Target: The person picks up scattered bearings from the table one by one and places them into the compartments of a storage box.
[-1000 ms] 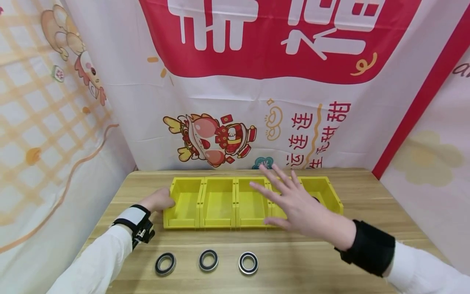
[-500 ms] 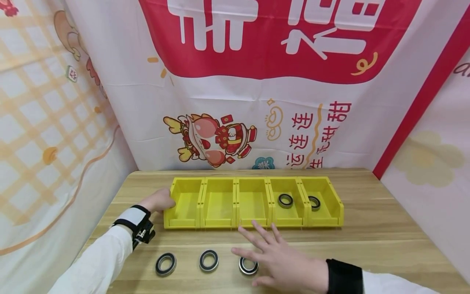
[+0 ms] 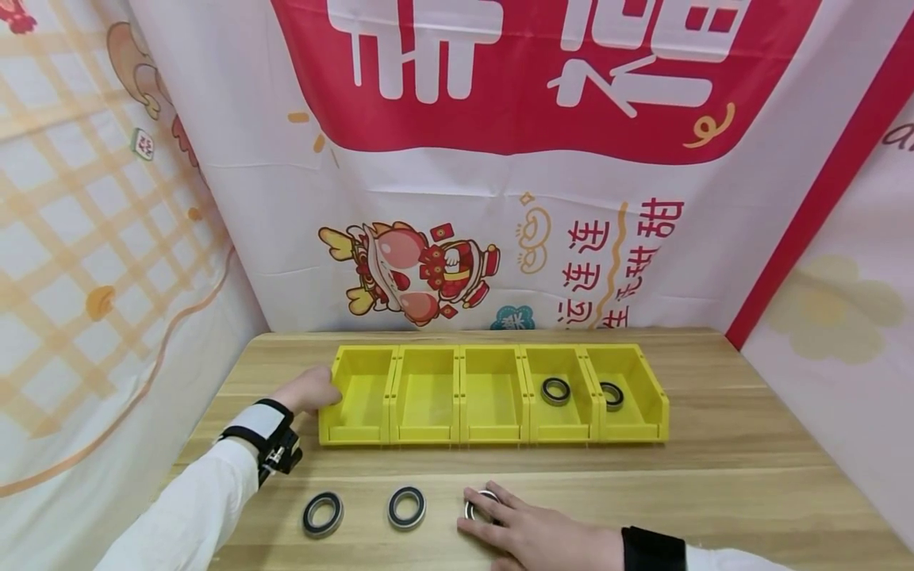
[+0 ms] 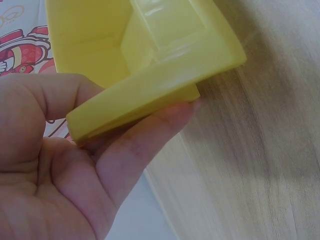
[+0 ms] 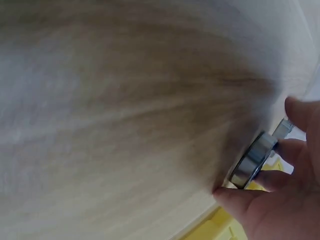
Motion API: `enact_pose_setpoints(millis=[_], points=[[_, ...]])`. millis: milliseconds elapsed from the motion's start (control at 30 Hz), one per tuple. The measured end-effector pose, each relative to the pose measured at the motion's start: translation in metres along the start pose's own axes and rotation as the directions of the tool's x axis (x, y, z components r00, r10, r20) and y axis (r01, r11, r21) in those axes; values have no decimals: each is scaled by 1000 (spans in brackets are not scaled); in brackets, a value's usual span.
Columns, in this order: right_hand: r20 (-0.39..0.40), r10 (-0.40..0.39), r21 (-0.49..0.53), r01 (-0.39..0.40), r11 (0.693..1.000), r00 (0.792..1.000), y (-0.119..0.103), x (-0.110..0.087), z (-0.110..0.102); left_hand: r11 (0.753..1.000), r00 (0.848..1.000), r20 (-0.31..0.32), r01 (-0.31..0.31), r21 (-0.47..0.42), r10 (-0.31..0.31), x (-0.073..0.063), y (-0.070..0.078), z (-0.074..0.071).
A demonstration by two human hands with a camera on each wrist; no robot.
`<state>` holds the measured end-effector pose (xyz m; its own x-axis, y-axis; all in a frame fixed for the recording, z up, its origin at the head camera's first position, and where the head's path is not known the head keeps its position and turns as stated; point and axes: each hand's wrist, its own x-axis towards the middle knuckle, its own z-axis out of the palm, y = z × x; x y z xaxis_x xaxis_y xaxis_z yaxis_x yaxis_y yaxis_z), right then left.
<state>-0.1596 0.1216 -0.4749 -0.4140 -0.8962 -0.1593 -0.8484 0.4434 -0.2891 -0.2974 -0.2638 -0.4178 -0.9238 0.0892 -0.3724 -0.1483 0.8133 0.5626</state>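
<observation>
My left hand [image 3: 310, 388] grips the left wall of the leftmost yellow bin [image 3: 362, 388]. In the left wrist view, thumb and fingers stand on either side of that bin's yellow rim [image 4: 145, 95]. My right hand [image 3: 546, 535] reaches over the rightmost loose ball bearing [image 5: 254, 159] on the table. Its fingers are spread and touch the bearing from above, while the thumb stays apart from it in the right wrist view. Two more bearings, a middle one [image 3: 406, 507] and a left one [image 3: 323, 514], lie flat to the left.
Several yellow bins stand joined in a row along the wooden table [image 3: 700, 476]. One bearing [image 3: 555, 391] lies in the second bin from the right, another [image 3: 612, 395] in the rightmost bin. A printed cloth [image 3: 286, 238] hangs behind the table.
My right hand has moved from above the right-hand bins down and toward me, onto the rightmost loose bearing. The left hand has kept its place on the bin.
</observation>
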Motion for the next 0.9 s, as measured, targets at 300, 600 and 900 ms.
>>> enact_pose_setpoints(millis=[300, 600, 900], points=[[-128, -27, -152, 8, 988, 991, -7, 7, 3, 1000, 1000, 9, 4, -8, -4, -4, 4, -2], [-281, -68, -303, -22, 953, 957, -14, 18, 1, 1000, 1000, 7, 5, 4, -5, -7, 8, -3], [-277, -95, -212, 36, 977, 956, -13, 23, -35, 1000, 1000, 5, -2, 17, 2, -4, 6, -2]])
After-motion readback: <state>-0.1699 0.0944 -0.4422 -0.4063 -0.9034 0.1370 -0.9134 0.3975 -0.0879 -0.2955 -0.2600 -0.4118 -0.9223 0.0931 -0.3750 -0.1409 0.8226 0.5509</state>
